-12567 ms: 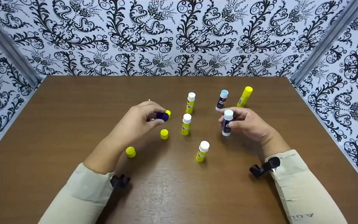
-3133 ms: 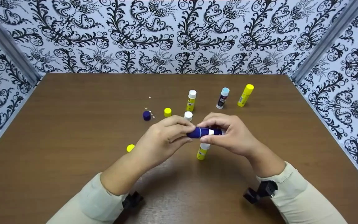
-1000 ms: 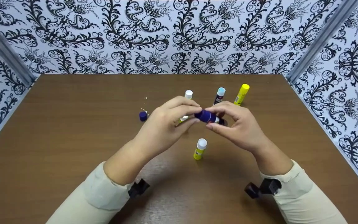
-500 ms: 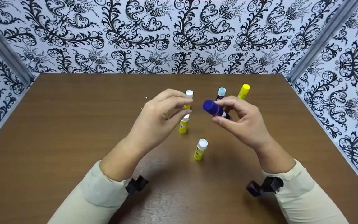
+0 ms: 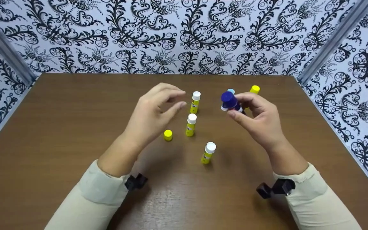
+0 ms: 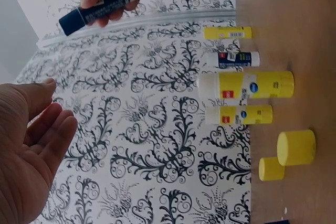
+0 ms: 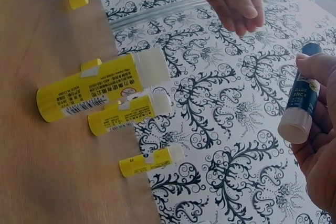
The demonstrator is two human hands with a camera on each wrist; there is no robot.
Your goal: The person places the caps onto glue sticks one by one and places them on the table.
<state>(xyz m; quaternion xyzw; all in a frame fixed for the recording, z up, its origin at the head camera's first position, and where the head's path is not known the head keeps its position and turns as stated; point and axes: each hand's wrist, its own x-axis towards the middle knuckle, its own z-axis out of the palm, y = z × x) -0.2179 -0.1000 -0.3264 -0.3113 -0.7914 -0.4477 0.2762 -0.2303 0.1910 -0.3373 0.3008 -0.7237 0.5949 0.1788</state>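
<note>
My right hand (image 5: 257, 121) holds a dark blue glue stick (image 5: 229, 99) above the table, its blue cap on and pointing up and leftward. "GLUE STICK" can be read on its label in the right wrist view. My left hand (image 5: 153, 115) hovers to the left with nothing in it, thumb and fingers apart and loosely bent. Between the hands stand three uncapped yellow glue sticks with white tops: a far one (image 5: 195, 103), a middle one (image 5: 191, 124) and a near one (image 5: 208, 153). Behind the held stick, an uncapped dark blue glue stick (image 5: 231, 91) is mostly hidden.
A capped yellow glue stick (image 5: 255, 89) stands behind my right hand. One yellow cap (image 5: 168, 135) lies near my left hand; the left wrist view shows a second yellow cap (image 6: 271, 169) and a dark blue edge (image 6: 276, 222). Patterned walls (image 5: 184, 38) bound the brown table.
Seconds ago the held stick was uncapped; later both hands gripped it with its cap on. My left hand has since let go and drawn back left; my right has carried the stick rightward and farther off.
</note>
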